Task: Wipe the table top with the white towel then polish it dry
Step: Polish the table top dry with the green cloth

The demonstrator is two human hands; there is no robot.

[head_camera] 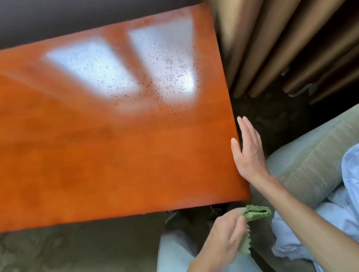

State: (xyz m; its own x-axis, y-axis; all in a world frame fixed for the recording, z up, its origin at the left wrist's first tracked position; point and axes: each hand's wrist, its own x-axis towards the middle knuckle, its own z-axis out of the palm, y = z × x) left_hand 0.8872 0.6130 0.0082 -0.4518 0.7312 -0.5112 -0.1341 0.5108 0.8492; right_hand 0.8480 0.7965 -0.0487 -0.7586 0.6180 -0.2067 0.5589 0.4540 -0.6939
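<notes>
Hands are working apart, one at the bench edge and one lower down near the lap. Right hand (247,151) is reaching forward with fingers straight and close together, palm facing the right edge of the bench (110,153); the thumb is lying at that edge, though actual contact cannot be told. It is gripping nothing. Left hand (225,234) is sitting below the bench's near edge, fingers curled and pinching a crumpled green cloth (256,213); part of the cloth is bunching above the fingers and a scalloped corner is hanging beneath them. No white towel is showing anywhere; the green cloth is the only wiping cloth in view, and it is off the bench top.

Bench top is glossy orange-brown wood, catching two pale window-shaped reflections (124,68) toward its far right, where speckled droplets or residue are showing up inside the glare. The nearer half is looking smoother, with faint darker patches.

Tan curtain (284,27) is hanging in folds beyond the bench's right end. A grey-green upholstered seat (320,153) is sitting to the right, with rumpled light-blue fabric (358,184) piled on it. Patterned carpet (55,264) is lying below.
</notes>
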